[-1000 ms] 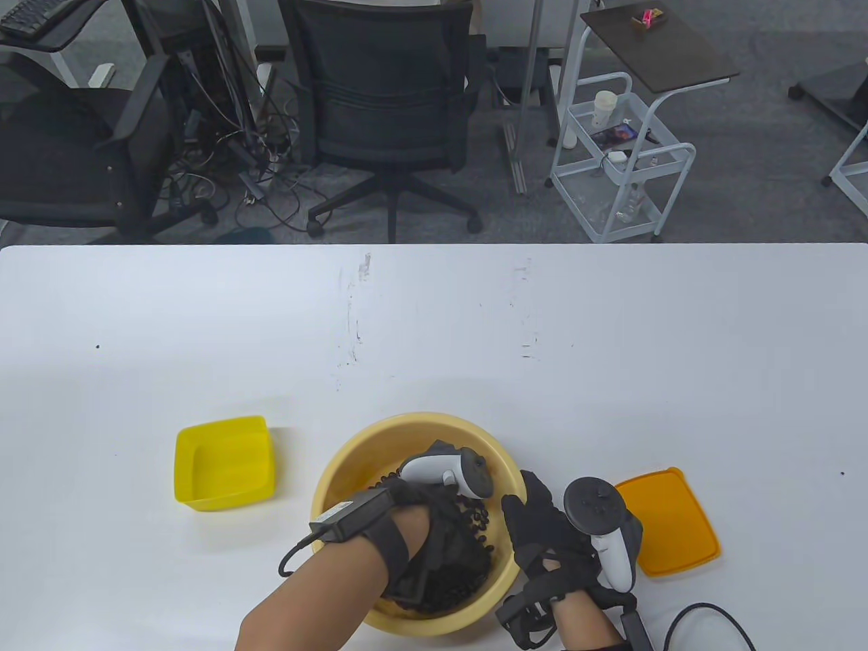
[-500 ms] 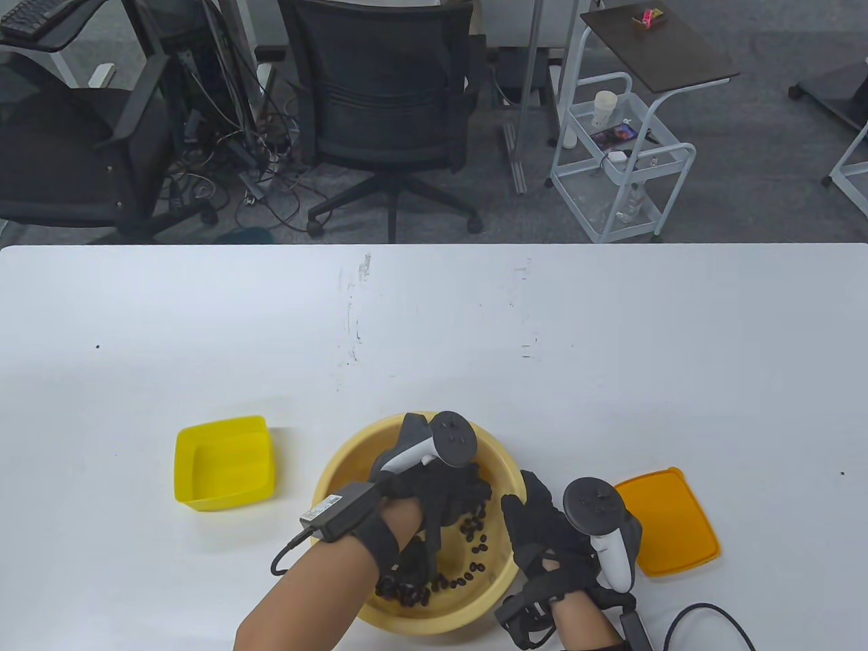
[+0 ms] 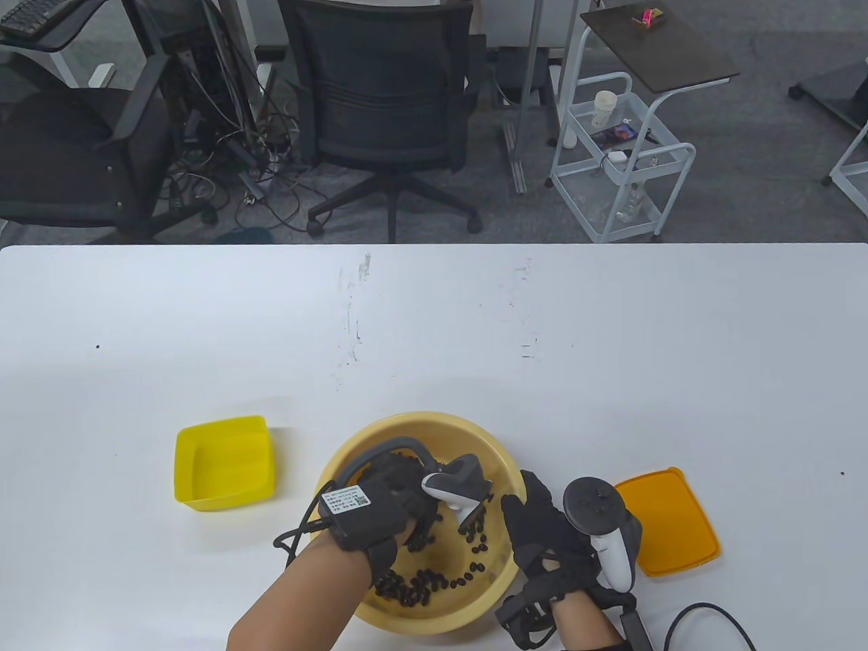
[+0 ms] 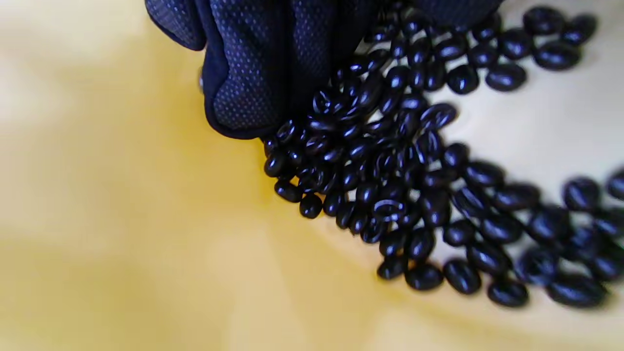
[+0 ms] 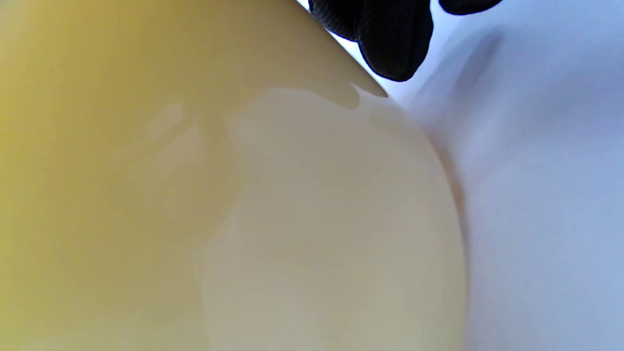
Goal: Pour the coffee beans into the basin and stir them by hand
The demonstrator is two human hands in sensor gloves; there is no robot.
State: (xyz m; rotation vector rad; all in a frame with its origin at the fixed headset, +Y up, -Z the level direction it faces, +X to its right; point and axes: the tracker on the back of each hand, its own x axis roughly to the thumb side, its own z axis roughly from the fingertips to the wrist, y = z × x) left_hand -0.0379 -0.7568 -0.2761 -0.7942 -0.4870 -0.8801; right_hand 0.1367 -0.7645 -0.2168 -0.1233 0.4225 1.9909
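The round yellow basin (image 3: 420,418) stands near the table's front edge with dark coffee beans (image 3: 413,586) scattered over its bottom. My left hand (image 3: 400,488) is down inside it, on the left side. In the left wrist view its gloved fingers (image 4: 248,73) reach straight down into a heap of beans (image 4: 390,185) and touch them. My right hand (image 3: 536,522) holds the basin at its right rim. In the right wrist view its fingertips (image 5: 390,39) lie against the basin's outer wall (image 5: 195,195).
An empty yellow box (image 3: 226,461) sits left of the basin. Its orange lid (image 3: 668,522) lies flat to the right, just beyond my right hand. A black cable (image 3: 712,610) loops at the front right. The white table (image 3: 434,319) stretches far behind.
My left hand swept through the basin from the middle to the far side, then to the left side, rolling at the wrist. The beans shifted with it. The right hand stayed put.
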